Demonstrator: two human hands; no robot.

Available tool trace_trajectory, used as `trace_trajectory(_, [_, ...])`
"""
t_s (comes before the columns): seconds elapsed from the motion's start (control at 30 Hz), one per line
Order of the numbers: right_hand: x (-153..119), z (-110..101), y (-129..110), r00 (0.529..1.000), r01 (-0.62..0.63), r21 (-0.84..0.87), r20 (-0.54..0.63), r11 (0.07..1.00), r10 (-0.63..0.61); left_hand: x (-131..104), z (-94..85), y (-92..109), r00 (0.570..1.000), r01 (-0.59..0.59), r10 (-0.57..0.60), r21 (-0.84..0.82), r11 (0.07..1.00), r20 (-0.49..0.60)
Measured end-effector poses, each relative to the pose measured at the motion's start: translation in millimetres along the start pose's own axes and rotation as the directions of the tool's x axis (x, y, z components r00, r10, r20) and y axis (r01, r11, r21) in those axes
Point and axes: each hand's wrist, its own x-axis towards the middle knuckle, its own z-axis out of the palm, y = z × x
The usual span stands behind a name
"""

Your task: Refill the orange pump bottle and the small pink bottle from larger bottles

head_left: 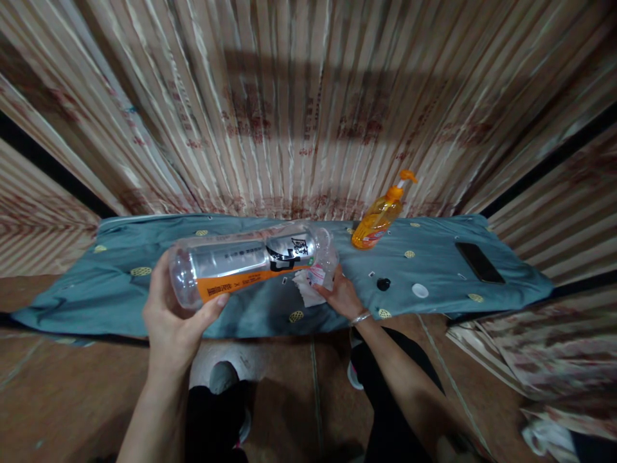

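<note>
A large clear plastic bottle (241,257) with a silver and orange label lies nearly level above the cloth-covered surface. My left hand (173,328) is wrapped round its base end, with the thumb along the near side. At the shoulder and neck end, my right hand (344,296) pinches a crumpled white tissue (304,287) against or close beside the bottle. Some of the right fingers are hidden behind the neck, so I cannot tell whether they also grip the bottle. A bracelet circles the right wrist.
An orange pump bottle (376,224) stands toward the back. To the right are a small black object (384,283), a white oval piece (420,291) and a dark phone (479,262). The teal cloth (139,302) reaches the front edge. Pleated curtains (289,128) hang behind.
</note>
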Motion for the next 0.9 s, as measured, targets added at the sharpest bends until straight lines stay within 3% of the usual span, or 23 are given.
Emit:
trace_trajectory(0.3, [0, -1, -3, 1.0, 0.005, 0.034, -0.01, 0.999, -0.005, 0, 0.6, 2, 0.999, -0.038, 0.038, 0.002, 0.999, 0.003])
trace_trajectory(0.6, [2, 5, 8, 0.999, 0.024, 0.003, -0.043, 1.0, -0.024, -1, 1.5, 5, 1.0, -0.006, 0.005, 0.02, 1.0, 0.021])
trace_trajectory(0.9, [1, 6, 11, 0.997, 0.022, -0.001, -0.069, 1.0, -0.022, -2, 3.6, 7, 0.996, -0.078, 0.077, 0.023, 0.997, 0.037])
